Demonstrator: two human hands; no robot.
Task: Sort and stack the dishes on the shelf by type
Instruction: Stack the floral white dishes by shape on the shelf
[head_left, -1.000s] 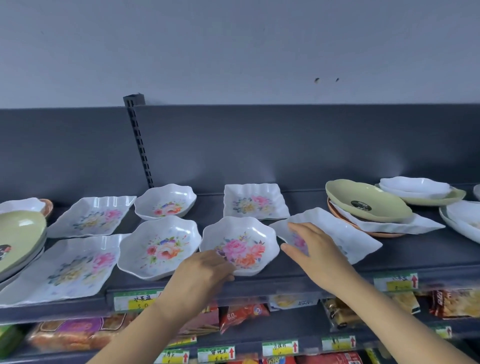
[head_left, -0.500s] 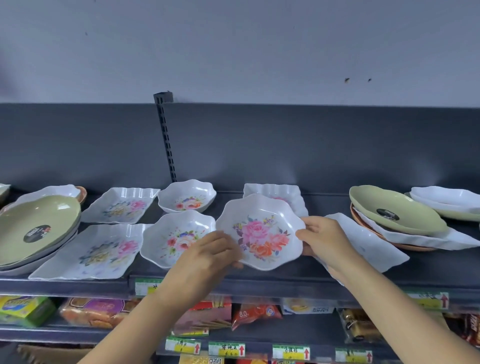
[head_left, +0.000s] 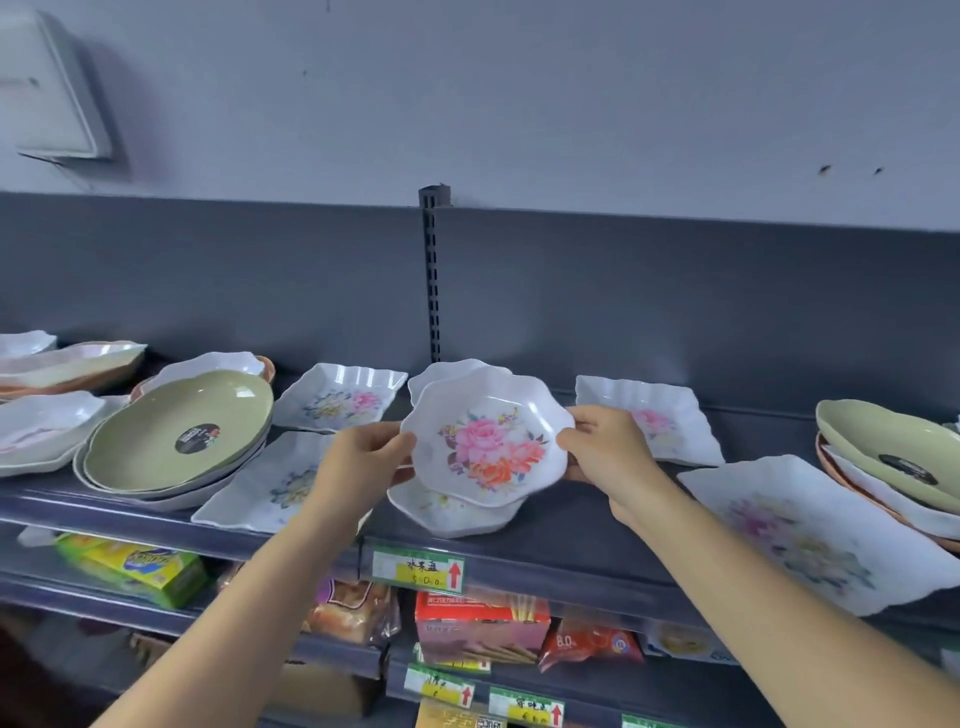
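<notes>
A white scalloped floral bowl (head_left: 488, 436) hangs tilted toward me above the dark grey shelf (head_left: 571, 525). My left hand (head_left: 363, 457) grips its left rim and my right hand (head_left: 605, 447) grips its right rim. Right under it lies a second scalloped bowl (head_left: 447, 512), and a third (head_left: 436, 376) peeks out behind. White rectangular floral plates lie at the back left (head_left: 340, 397), front left (head_left: 265, 486), back right (head_left: 660, 421) and front right (head_left: 815, 530).
A stack topped by a green oval dish (head_left: 176, 431) stands to the left, with more white and orange dishes (head_left: 67, 364) beyond. Another green dish (head_left: 888, 452) tops a pile at far right. Snack packs (head_left: 478, 629) fill the shelves below.
Both hands have lifted the scalloped floral bowl higher and carried it left, over the neighbouring scalloped bowl. The camera view has swung left.
</notes>
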